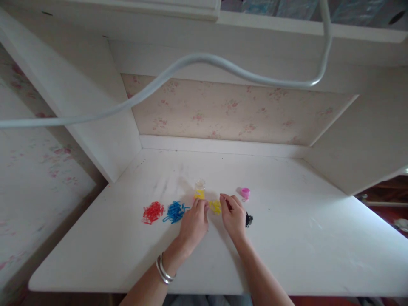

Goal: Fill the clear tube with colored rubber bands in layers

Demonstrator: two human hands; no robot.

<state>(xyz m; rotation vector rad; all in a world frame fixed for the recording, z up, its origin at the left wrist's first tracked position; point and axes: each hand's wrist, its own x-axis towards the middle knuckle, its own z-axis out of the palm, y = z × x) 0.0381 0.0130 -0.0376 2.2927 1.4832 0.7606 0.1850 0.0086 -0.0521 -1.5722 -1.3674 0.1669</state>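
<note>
The yellow bands form a small, bright, tangled clump on the white worktop, without a clear long axis, and a clear jar stands upright at its 11 o'clock. The left hand and right hand lie palm-down, reaching in from 7 and 5 o'clock, fingers curled at the clump's edges; whether either actually pinches a band cannot be told.

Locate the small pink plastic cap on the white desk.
In the head view, the small pink plastic cap sits just beyond the right hand, right of the small clear bottle.
</note>
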